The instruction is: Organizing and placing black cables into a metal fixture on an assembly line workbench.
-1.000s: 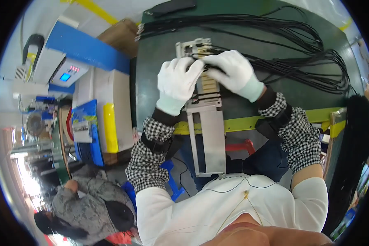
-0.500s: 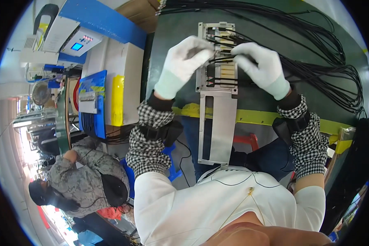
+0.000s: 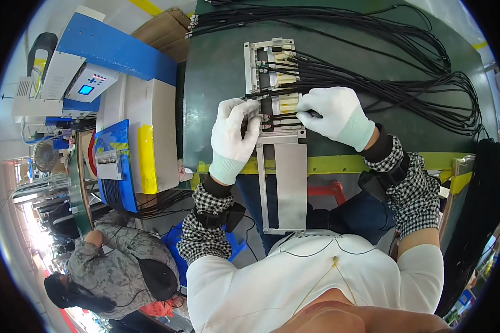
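Note:
A metal fixture (image 3: 250, 72) with cream-coloured blocks lies on the green table, and several black cables (image 3: 339, 76) run from its slots to the right. Its long flat plate (image 3: 290, 188) reaches over the near table edge toward my body. At the fixture's near left side, my left hand (image 3: 234, 136) in a white glove has thumb and fingers bent together at the rail; whatever is between the tips is hidden. Across from it, my gloved right hand (image 3: 334, 114) pinches a black cable (image 3: 283, 116) beside the fixture's near right side.
Looped cables (image 3: 466, 105) spread over the right of the green table (image 3: 214, 66). Yellow tape (image 3: 339, 163) lines its near edge. To the left stands a blue-and-white machine (image 3: 94, 83) with a small screen. A co-worker (image 3: 116, 263) sits at lower left; a red stool (image 3: 330, 191) is below the table.
Both hands have moved from the middle of the fixture to its near end. The whole view has shifted somewhat, and the cables in the middle slots are now uncovered.

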The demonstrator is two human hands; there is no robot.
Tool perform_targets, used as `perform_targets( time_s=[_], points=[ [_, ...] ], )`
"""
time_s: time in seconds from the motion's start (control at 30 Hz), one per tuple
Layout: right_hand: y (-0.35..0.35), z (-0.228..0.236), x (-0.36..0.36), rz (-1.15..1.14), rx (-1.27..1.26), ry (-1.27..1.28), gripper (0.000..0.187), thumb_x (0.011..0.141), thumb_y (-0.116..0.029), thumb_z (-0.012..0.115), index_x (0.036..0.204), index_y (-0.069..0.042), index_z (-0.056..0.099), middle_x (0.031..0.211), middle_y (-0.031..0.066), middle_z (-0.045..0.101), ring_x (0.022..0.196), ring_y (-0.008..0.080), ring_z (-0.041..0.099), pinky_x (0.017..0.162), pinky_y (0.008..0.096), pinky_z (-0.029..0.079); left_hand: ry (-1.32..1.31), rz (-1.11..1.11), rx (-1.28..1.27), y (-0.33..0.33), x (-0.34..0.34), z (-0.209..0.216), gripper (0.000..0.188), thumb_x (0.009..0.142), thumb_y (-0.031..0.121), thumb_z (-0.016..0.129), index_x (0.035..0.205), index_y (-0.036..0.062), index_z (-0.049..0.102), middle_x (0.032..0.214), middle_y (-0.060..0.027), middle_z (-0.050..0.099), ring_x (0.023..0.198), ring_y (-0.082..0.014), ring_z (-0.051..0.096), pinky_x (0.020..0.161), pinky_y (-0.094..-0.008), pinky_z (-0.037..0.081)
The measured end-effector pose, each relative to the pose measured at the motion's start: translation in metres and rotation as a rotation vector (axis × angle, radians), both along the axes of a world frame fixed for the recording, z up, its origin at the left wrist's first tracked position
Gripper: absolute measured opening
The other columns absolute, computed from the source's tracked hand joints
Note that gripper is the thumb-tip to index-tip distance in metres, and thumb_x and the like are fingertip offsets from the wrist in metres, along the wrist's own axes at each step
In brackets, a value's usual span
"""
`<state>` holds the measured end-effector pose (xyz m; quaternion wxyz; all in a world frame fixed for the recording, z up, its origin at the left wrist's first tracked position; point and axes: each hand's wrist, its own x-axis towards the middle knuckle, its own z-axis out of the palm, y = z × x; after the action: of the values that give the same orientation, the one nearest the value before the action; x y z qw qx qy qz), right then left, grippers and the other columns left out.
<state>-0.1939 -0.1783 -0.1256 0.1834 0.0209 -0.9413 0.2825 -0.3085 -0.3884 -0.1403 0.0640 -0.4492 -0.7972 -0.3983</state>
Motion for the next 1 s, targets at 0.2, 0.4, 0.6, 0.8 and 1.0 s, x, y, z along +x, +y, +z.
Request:
perform_targets(
  time_s=[0.2,0.4,0.6,0.8,1.0],
  points=[
    [-0.005,-0.002,-0.004,-0.046,0.085,0.049,0.004,0.075,-0.012,0.070,0.075,-0.010,0.067,0.069,0.0045,0.061,0.063,0.0246,0.062,0.057,0.0350,0.049,-0.123,0.030,0.025,-0.001,-0.003,-0.003,0.022,0.081,-0.002,0.065,0.102,0.0053,0.066,0.101,-0.0117,0.060,0.079,-0.0221,0.064,0.069,-0.0317,0.054],
    [-0.009,-0.006,-0.012,-0.065,0.124,0.117,0.004,0.073,-0.012,0.069,0.075,-0.012,0.066,0.066,0.0036,0.058,0.060,0.0246,0.060,0.055,0.0351,0.048,-0.142,0.022,0.024,-0.006,-0.009,-0.005,0.021,0.082,-0.002,0.064,0.103,0.0045,0.066,0.104,-0.0112,0.059,0.077,-0.0199,0.064,0.068,-0.0297,0.053],
    [-0.010,-0.009,-0.016,-0.081,0.193,0.156,0.006,0.071,-0.012,0.070,0.075,-0.013,0.064,0.065,0.0031,0.056,0.058,0.0243,0.058,0.053,0.0347,0.046,-0.074,-0.025,0.029,-0.011,-0.014,-0.010,0.020,0.085,-0.003,0.063,0.104,0.0025,0.064,0.107,-0.0102,0.058,0.072,-0.0142,0.063,0.066,-0.0260,0.053],
    [-0.013,-0.010,-0.016,-0.097,0.208,0.162,0.007,0.071,-0.011,0.069,0.073,-0.013,0.063,0.064,0.0030,0.055,0.058,0.0241,0.058,0.053,0.0348,0.046,-0.059,-0.008,0.018,-0.008,-0.012,-0.006,0.022,0.082,-0.003,0.064,0.102,0.0040,0.066,0.105,-0.0111,0.059,0.077,-0.0199,0.064,0.068,-0.0297,0.053],
    [-0.018,-0.008,-0.016,-0.085,0.086,0.244,0.009,0.071,-0.011,0.070,0.071,-0.012,0.061,0.065,0.0031,0.055,0.058,0.0237,0.058,0.053,0.0347,0.046,0.034,-0.008,-0.010,-0.001,-0.007,-0.001,0.025,0.077,-0.002,0.065,0.100,0.0058,0.067,0.102,-0.0126,0.059,0.083,-0.0274,0.064,0.069,-0.0354,0.053]
  ],
)
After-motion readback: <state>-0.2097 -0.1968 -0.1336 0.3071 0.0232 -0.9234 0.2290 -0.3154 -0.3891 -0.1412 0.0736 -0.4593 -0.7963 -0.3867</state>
